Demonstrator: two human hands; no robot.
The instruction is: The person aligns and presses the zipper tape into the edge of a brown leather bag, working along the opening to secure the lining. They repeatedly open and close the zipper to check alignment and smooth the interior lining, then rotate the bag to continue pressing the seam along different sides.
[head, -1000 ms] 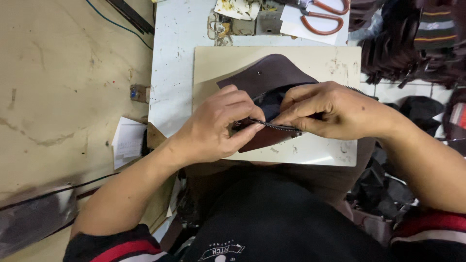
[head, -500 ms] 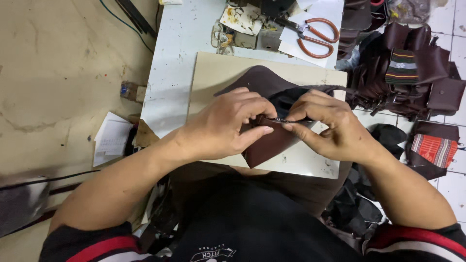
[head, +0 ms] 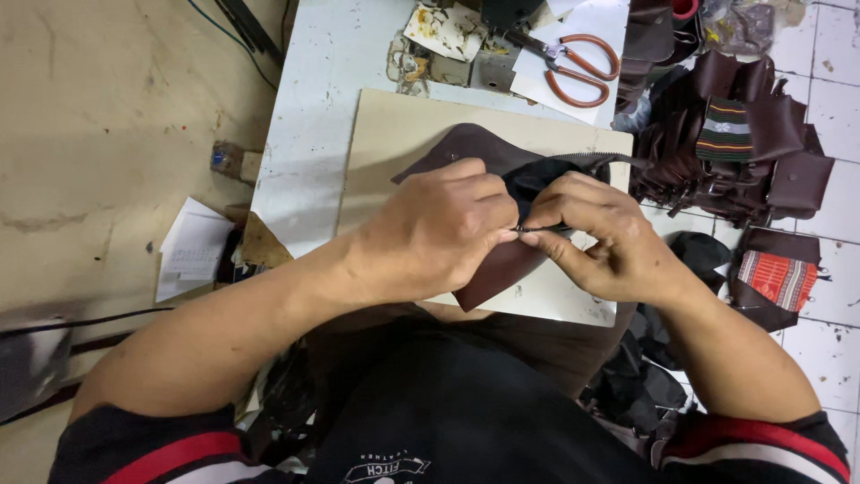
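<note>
Both my hands, left (head: 439, 229) and right (head: 600, 237), pinch the zipper (head: 537, 229) on the brown leather piece (head: 493, 269); I judge it could slip crooked.

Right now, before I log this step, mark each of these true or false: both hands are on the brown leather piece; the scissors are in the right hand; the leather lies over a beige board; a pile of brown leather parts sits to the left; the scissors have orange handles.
1. Both hands are on the brown leather piece. True: the left hand and right hand pinch it together where the zipper runs in.
2. The scissors are in the right hand. False: the scissors lie untouched on the white table.
3. The leather lies over a beige board. True.
4. The leather pile sits to the left. False: the leather pile is on the right.
5. Orange handles. True.
</note>
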